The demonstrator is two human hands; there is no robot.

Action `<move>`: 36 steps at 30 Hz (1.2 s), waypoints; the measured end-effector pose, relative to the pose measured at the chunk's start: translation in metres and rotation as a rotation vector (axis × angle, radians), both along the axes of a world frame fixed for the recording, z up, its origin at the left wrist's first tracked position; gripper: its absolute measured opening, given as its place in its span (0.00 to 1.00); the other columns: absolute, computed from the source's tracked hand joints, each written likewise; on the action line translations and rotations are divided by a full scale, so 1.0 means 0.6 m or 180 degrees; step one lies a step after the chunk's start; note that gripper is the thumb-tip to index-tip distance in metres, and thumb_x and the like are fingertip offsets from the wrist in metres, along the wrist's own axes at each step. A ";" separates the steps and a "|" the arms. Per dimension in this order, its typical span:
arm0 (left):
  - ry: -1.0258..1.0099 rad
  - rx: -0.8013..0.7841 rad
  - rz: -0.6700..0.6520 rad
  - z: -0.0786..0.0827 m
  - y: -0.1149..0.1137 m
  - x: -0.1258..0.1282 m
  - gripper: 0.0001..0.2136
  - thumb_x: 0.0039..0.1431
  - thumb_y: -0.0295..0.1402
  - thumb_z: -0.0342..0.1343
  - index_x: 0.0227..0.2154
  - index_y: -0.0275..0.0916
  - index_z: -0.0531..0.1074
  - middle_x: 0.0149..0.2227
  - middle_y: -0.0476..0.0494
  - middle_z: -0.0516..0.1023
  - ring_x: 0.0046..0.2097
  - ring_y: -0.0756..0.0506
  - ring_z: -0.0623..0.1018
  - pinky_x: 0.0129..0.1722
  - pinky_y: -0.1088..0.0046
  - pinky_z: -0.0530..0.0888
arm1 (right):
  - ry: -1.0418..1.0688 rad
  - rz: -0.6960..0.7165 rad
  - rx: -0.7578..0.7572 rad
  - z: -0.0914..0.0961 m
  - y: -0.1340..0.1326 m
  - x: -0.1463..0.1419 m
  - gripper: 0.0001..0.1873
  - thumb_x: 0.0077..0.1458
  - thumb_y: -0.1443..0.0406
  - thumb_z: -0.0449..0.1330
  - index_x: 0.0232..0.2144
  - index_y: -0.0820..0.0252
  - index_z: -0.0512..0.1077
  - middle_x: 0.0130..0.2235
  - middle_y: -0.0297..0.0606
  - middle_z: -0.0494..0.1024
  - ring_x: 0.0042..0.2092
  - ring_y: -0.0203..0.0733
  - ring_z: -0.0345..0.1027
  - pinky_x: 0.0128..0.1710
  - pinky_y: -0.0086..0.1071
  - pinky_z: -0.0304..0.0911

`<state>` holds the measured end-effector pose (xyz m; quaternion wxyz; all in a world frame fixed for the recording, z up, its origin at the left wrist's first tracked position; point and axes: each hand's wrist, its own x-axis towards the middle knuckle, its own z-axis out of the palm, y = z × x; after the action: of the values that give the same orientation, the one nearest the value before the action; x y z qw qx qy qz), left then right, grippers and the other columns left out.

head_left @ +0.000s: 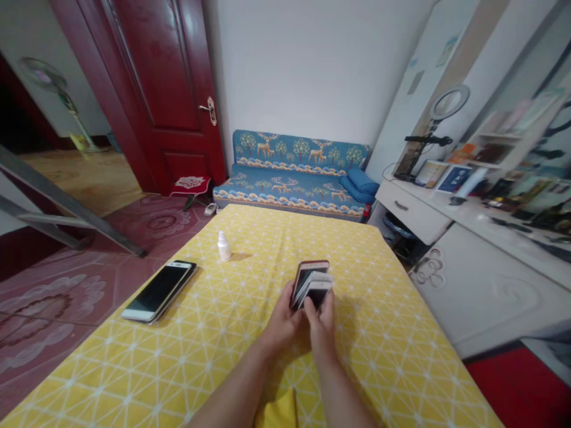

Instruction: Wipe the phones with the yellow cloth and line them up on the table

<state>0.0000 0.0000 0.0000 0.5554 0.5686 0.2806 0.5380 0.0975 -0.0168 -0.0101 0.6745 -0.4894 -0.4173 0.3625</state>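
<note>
One head-worn camera looks forward and down at the hands (303, 321).

Two hands, the left hand (281, 321) and the right hand (322, 326), are holding at least two phones (310, 285), fanned too tightly to count exactly. At least one more phone (158, 291) and one small white bottle (223, 246) are sitting on the one tabletop (250, 371).
</note>
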 end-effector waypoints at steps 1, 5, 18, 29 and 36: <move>0.0130 0.0115 -0.0088 0.002 -0.001 -0.003 0.26 0.56 0.32 0.57 0.58 0.40 0.60 0.58 0.38 0.68 0.59 0.39 0.67 0.60 0.61 0.63 | 0.0089 0.0136 0.0046 0.001 -0.002 0.000 0.32 0.52 0.56 0.61 0.57 0.56 0.58 0.54 0.46 0.71 0.54 0.50 0.67 0.55 0.45 0.60; 0.0504 0.0480 -0.0136 0.004 -0.003 -0.007 0.26 0.57 0.30 0.55 0.59 0.40 0.60 0.57 0.38 0.68 0.57 0.39 0.69 0.58 0.60 0.64 | 0.0295 0.0318 0.0245 -0.003 -0.007 0.001 0.31 0.48 0.61 0.64 0.53 0.54 0.59 0.51 0.41 0.73 0.52 0.47 0.69 0.54 0.42 0.61; 0.0023 -0.0177 -0.0040 -0.006 -0.005 0.002 0.26 0.51 0.28 0.59 0.55 0.40 0.64 0.52 0.38 0.73 0.55 0.39 0.71 0.57 0.58 0.65 | 0.0581 0.0452 0.0380 -0.011 -0.013 -0.006 0.28 0.48 0.64 0.62 0.52 0.54 0.60 0.49 0.40 0.74 0.50 0.47 0.70 0.52 0.41 0.63; -0.0282 -0.0415 0.0253 -0.013 -0.011 0.016 0.38 0.43 0.30 0.67 0.58 0.44 0.58 0.55 0.37 0.69 0.54 0.40 0.72 0.55 0.58 0.68 | 0.0313 0.0530 0.0434 0.014 -0.025 -0.025 0.37 0.50 0.65 0.62 0.60 0.52 0.51 0.61 0.43 0.63 0.59 0.48 0.62 0.58 0.43 0.59; 0.0472 0.0006 0.0219 -0.019 0.007 -0.001 0.18 0.50 0.28 0.60 0.46 0.38 0.71 0.45 0.41 0.77 0.46 0.41 0.76 0.49 0.61 0.71 | -0.0043 0.0431 0.0068 -0.001 -0.016 -0.010 0.33 0.50 0.65 0.63 0.57 0.55 0.57 0.53 0.42 0.72 0.53 0.48 0.68 0.55 0.44 0.61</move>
<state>-0.0004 0.0040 -0.0113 0.5138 0.5974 0.3398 0.5135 0.0918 -0.0264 -0.0107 0.6507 -0.4553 -0.4579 0.3995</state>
